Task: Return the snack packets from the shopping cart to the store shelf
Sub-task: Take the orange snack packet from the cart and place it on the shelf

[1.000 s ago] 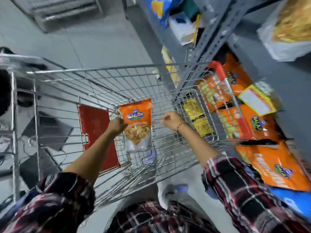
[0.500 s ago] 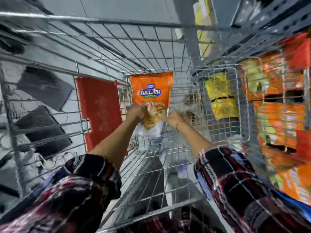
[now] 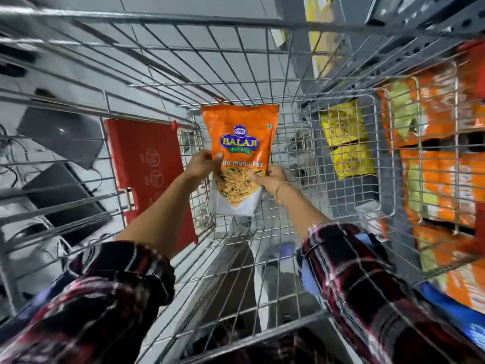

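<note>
Glossy plastic snack packet, shiny metal wire cart, matt plaid cloth sleeves.

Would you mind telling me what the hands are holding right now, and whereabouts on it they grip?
Both hands hold one orange snack packet inside the cart: the left hand grips its left edge, the right hand its right edge, both about halfway down.

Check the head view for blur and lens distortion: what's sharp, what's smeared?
Head view: the orange snack packet and both hands are sharp, its label readable; the shelf packets at right and the plaid sleeves smear; cart wires bow from wide-angle distortion.
</note>
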